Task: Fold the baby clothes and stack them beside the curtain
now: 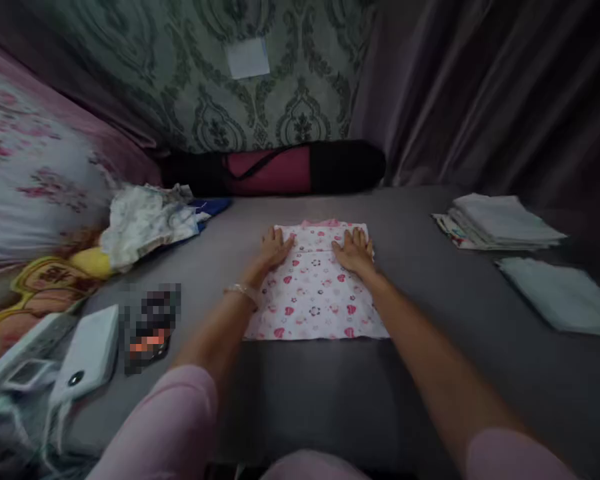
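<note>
A white garment with pink hearts and flowers [314, 293] lies flat in front of me, its upper part folded over in a band and a bit of pink showing at the far edge. My left hand [275, 248] rests on the left end of that band with fingers spread. On the right end, my right hand [355, 251] lies flat, fingers also apart. Both palms press on the cloth without gripping it. A clear bracelet [243, 291] circles my left wrist.
Folded cloths [505, 220] are stacked at right, a pale folded cloth [563, 293] nearer. At left lie a crumpled patterned cloth [150, 220], a white power bank [87, 353] with a cable and a pixelated object [153, 327]. A black-and-red long bag [275, 170] lines the wall.
</note>
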Demonstrator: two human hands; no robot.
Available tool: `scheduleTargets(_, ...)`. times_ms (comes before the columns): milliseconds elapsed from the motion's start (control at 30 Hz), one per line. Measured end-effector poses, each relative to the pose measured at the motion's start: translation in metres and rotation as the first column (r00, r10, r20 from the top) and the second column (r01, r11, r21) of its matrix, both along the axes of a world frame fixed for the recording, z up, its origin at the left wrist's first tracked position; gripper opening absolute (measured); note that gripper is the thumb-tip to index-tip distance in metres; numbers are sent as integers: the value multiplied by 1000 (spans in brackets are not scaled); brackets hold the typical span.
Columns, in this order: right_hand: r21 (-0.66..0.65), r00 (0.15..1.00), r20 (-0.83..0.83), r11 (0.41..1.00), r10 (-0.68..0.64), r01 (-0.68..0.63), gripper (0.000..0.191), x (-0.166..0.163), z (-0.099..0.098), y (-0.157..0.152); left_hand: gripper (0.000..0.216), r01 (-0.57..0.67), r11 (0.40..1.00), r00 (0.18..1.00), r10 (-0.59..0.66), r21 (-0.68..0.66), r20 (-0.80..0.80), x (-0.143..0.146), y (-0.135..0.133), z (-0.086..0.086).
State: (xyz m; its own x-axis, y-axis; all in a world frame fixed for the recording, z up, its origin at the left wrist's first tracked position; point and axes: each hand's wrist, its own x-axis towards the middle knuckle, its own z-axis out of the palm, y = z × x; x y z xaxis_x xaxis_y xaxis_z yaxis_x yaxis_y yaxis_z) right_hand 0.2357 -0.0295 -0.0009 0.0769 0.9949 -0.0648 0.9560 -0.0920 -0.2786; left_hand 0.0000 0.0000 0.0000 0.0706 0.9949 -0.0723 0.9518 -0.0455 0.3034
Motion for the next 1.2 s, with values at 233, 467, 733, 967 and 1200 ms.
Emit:
scheduleTargets(233,115,900,185,901,394,-418,66,43,-4,-56,74,310,946,942,-292,93,-166,-22,-69,0)
scheduleTargets(467,45,766,168,772,620,-635,64,51,1,-103,68,517,856,846,-510,5,-158,-40,-131,5)
scheduleTargets(733,84,651,81,646,755,-759,52,59,11,-160,60,578,812,807,-583,-78,-92,-61,-174,19)
scheduleTargets(967,146,611,94,596,786,-789,50,63,16,-202,56,563,825,816,-563,-40,-130,-69,-211,22)
scheduleTargets(1200,138,648,70,636,759,-759,57,85,17,-225,54,512,858,858,-508,46,-76,-90,-231,23)
